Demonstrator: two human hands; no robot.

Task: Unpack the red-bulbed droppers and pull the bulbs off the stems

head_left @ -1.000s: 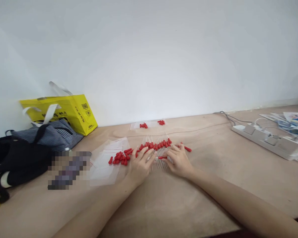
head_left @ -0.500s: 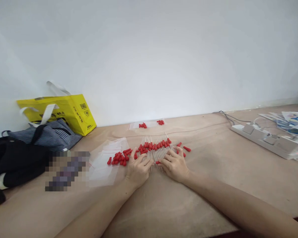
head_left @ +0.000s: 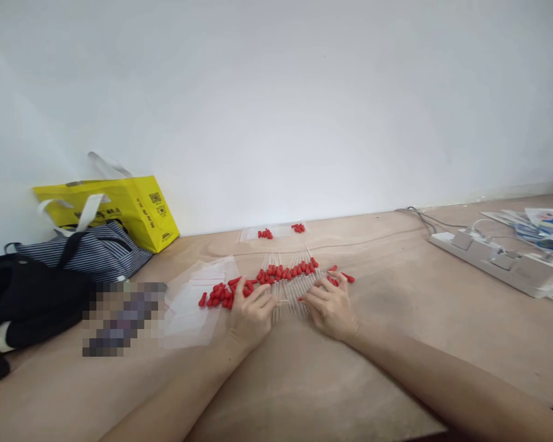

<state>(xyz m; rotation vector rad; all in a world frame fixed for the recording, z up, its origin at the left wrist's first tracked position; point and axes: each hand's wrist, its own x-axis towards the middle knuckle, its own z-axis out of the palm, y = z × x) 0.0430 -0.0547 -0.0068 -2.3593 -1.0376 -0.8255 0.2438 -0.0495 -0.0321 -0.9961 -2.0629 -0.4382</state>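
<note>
My left hand (head_left: 253, 313) is closed in a pinch, and a thin pale glass tube (head_left: 283, 301) juts from its fingertips toward the right. In the fingertips of my right hand (head_left: 330, 307) a red rubber bulb (head_left: 300, 299) shows, mostly covered. A small gap separates tube and bulb. Between and behind the hands lie two fanned rows of glass droppers (head_left: 299, 268) with red bulbs, plus several bare glass tubes (head_left: 295, 291) pointing toward me. A heap of loose red bulbs (head_left: 219, 296) lies left of my left hand; a few more bulbs (head_left: 348, 278) are beyond my right hand.
Clear plastic bags (head_left: 188, 319) lie flat on the left. Near the wall is a bag of red-bulbed droppers (head_left: 281, 231). A yellow shopping bag (head_left: 154, 215), a striped bag (head_left: 105, 252) and a black bag (head_left: 37, 294) stand left. A power strip (head_left: 488, 264) and papers (head_left: 539, 224) are right.
My hands have moved slightly apart. The red bulb, earlier close against my left fingertips, is now farther right in my right hand, and a tube end shows at my left.
</note>
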